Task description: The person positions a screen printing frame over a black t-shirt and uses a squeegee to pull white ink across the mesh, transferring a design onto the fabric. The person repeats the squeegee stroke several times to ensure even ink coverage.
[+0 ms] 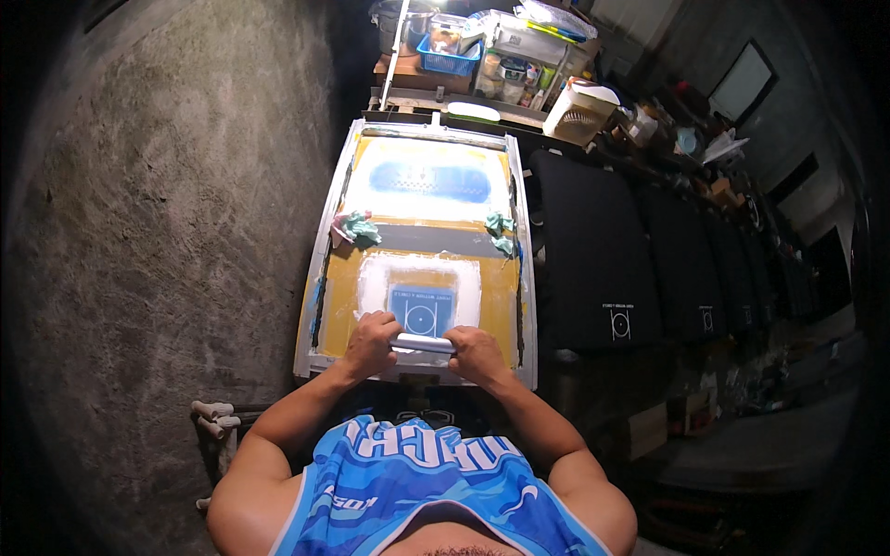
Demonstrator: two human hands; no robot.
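A screen printing frame [527,269] with a yellow-brown taped mesh lies in front of me, lit brightly at its far half. Its near half has a blue stencil with a circle design [419,307] bordered by white. Both hands are closed on a silver squeegee [422,344] laid crosswise at the stencil's near edge: my left hand [373,343] at its left end, my right hand [475,352] at its right end. Crumpled rags, one pink and green [356,228], one green [501,231], rest on the frame's left and right sides.
Black printed garments [589,241] lie in a row to the right. Beyond the frame stand a blue basket [448,61], shelved containers [510,79] and a white fan-like box [579,109]. A concrete surface [167,204] fills the left, with padded metal bars [211,414] low beside me.
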